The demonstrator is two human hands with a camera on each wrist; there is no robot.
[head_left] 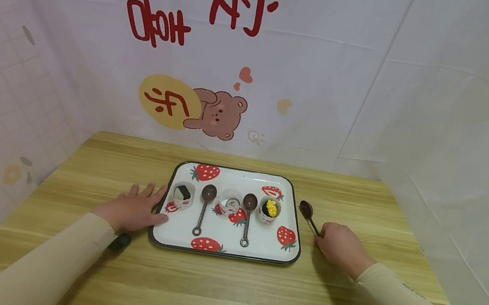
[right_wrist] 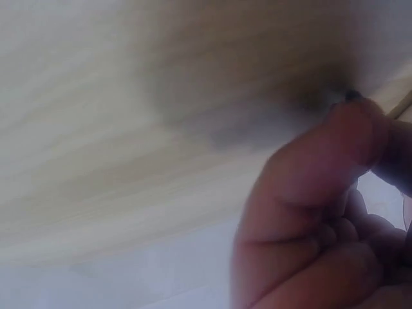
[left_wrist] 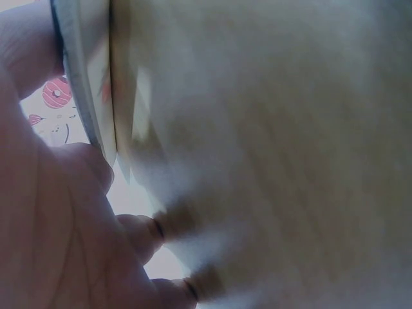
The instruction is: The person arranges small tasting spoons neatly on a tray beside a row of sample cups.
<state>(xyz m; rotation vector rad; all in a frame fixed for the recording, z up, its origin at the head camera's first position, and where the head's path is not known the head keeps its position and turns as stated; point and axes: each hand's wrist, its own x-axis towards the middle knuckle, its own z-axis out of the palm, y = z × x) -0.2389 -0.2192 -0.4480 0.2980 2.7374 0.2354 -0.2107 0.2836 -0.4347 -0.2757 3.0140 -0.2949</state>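
A white tray (head_left: 223, 247) with a dark rim and strawberry prints lies on the table. My left hand (head_left: 134, 209) rests at its left edge, fingers spread, with the thumb over the rim. To the right of the tray, my right hand (head_left: 341, 248) pinches the handle end of a dark brown spoon (head_left: 306, 209), its bowl pointing away from me. Two similar spoons, a left one (head_left: 203, 212) and a right one (head_left: 247, 221), lie on the tray between three small cups: one with a rice ball (head_left: 182, 194), one with a pale roll (head_left: 232, 204), one with yellow-topped sushi (head_left: 271, 208).
The wooden table (head_left: 213, 295) extends around the tray. A small black object (head_left: 119, 243) shows beside the left wrist. White cloth (head_left: 312, 78) with red characters and a cartoon bear (head_left: 219, 115) hangs behind, and more cloth stands at both sides.
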